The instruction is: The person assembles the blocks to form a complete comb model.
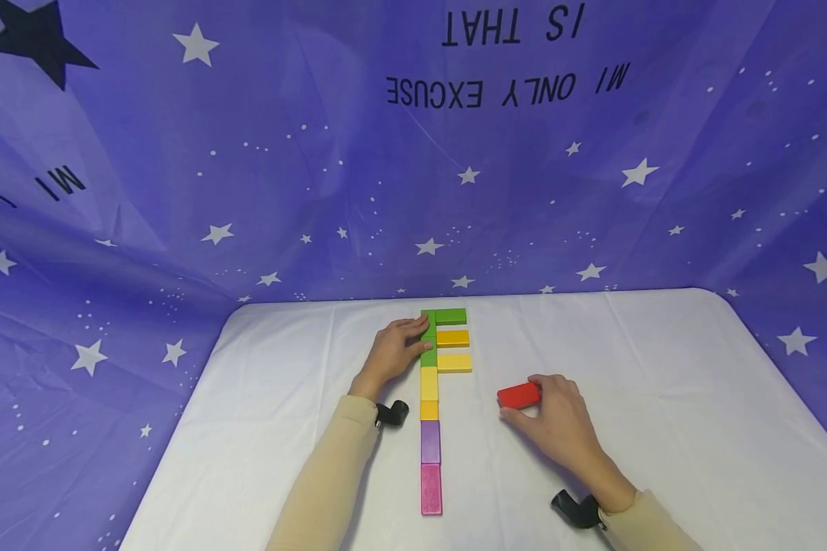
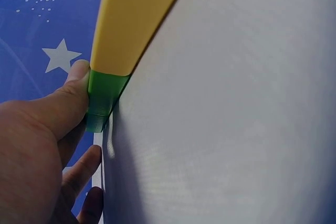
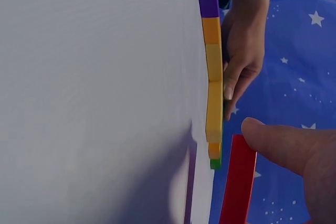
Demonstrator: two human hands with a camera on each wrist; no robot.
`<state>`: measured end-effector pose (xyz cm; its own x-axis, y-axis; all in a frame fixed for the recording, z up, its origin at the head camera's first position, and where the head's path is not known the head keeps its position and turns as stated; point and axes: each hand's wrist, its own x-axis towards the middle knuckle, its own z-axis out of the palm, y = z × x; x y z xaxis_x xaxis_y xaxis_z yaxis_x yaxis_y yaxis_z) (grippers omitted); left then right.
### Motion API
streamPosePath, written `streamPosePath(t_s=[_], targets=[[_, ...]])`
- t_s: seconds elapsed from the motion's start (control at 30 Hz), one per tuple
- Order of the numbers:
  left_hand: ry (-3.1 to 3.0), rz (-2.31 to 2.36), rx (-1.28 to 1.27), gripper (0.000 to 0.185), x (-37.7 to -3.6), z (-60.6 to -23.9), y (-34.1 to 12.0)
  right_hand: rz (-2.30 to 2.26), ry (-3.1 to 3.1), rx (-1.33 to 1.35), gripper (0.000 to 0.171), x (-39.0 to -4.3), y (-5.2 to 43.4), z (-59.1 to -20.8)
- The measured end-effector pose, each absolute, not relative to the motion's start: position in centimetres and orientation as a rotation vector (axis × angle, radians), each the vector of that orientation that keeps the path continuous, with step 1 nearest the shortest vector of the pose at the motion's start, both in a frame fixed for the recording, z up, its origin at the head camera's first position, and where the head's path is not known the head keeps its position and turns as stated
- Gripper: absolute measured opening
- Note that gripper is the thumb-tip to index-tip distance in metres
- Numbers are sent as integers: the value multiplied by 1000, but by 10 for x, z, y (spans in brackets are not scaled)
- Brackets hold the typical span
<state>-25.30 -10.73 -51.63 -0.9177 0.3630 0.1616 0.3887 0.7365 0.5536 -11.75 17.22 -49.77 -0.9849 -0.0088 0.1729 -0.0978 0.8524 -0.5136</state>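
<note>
My right hand (image 1: 561,421) pinches a red block (image 1: 519,396) between thumb and fingers, to the right of a line of coloured blocks. In the right wrist view the red block (image 3: 239,182) appears beside the thumb. My left hand (image 1: 393,350) touches the green blocks (image 1: 429,352) at the far end of the line, its thumb and fingers resting on them. Below these the line runs through a pale yellow block (image 1: 429,383), an orange-yellow block (image 1: 429,410), a purple block (image 1: 430,441) and a pink block (image 1: 431,490).
A green block (image 1: 451,316), an orange-yellow block (image 1: 453,338) and a pale yellow block (image 1: 455,363) stick out rightward from the line's far end. All lie on a white-covered table (image 1: 248,459). A purple star-printed cloth (image 1: 386,191) hangs behind it.
</note>
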Motion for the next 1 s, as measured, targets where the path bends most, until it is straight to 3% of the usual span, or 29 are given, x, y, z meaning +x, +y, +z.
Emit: streamPosePath(t_s=[1.0], targets=[[-2900,-926,-600,49,-253,-517,-107,811,-2890,127,68,-143,114,-498]])
